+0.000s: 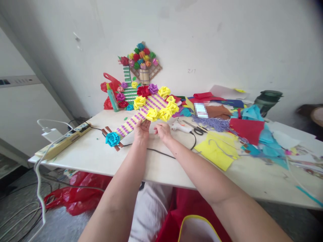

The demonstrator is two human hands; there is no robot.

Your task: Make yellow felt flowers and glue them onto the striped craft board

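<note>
A long yellow and purple striped craft board lies slanted on the white table, with yellow paper roses at its far end and a blue rose at its near end. My left hand grips the board's lower edge near the middle. My right hand rests just beside it on the table, fingers curled; whether it holds anything is unclear.
A white glue gun and scissors lie right of my hands, its black cord crossing the table. Felt sheets in yellow, red and blue cover the right side. A power strip sits at left. Finished flower crafts lean on the wall.
</note>
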